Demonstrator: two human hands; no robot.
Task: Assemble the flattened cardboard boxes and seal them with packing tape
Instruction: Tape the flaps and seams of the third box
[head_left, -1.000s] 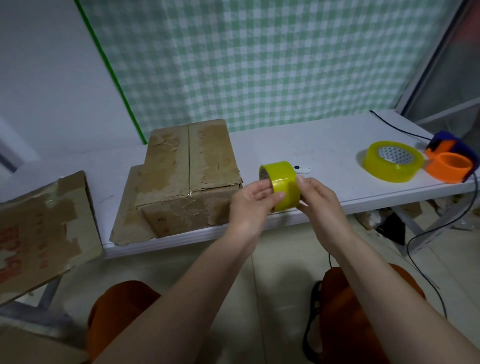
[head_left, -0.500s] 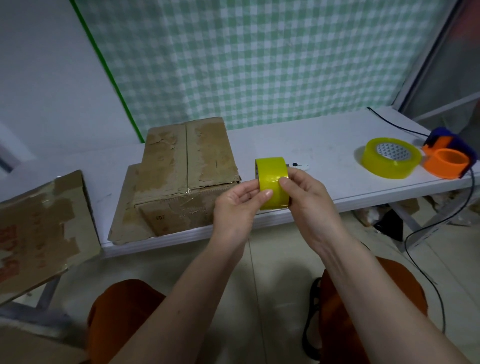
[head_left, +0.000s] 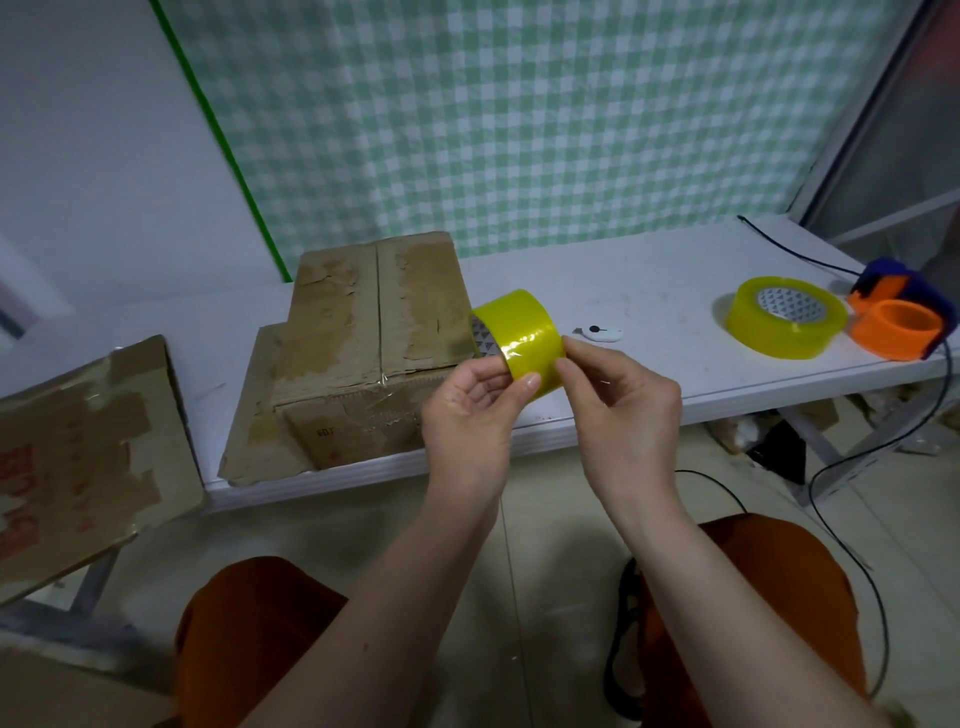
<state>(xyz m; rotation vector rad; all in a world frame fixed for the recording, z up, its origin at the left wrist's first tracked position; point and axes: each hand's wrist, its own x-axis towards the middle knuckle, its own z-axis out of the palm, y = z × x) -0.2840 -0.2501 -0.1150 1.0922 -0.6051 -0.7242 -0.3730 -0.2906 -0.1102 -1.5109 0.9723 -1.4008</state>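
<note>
We hold a roll of yellow packing tape (head_left: 522, 340) between both hands, lifted in front of the near edge of the white table (head_left: 649, 291) and touching nothing on it. Our left hand (head_left: 470, 410) curls round the roll from below, thumb pressed flat on the outer band and fingers reaching behind, by the core. Our right hand (head_left: 621, 400) pinches at the right edge of the roll with thumb and forefinger; whether a loose tape end sits between them we cannot tell. The roll is tilted, its open core facing left and away from us.

Just left of the roll, at the near edge of the table, stands an assembled cardboard box (head_left: 374, 332), top flaps closed and meeting along a centre seam, with a flat piece of cardboard under its left side. Further left, past the table's left end, another worn cardboard box (head_left: 88, 441) leans, with red print and patches of old tape.

Behind the right hand a small white cutter (head_left: 601, 331) lies on the table. Toward the right end a second, wider yellow tape roll (head_left: 784, 317) lies flat, and just beside it, at the right edge, sits an orange and purple tape dispenser (head_left: 901, 325). A black cable (head_left: 795, 254) runs across the far right corner.
</note>
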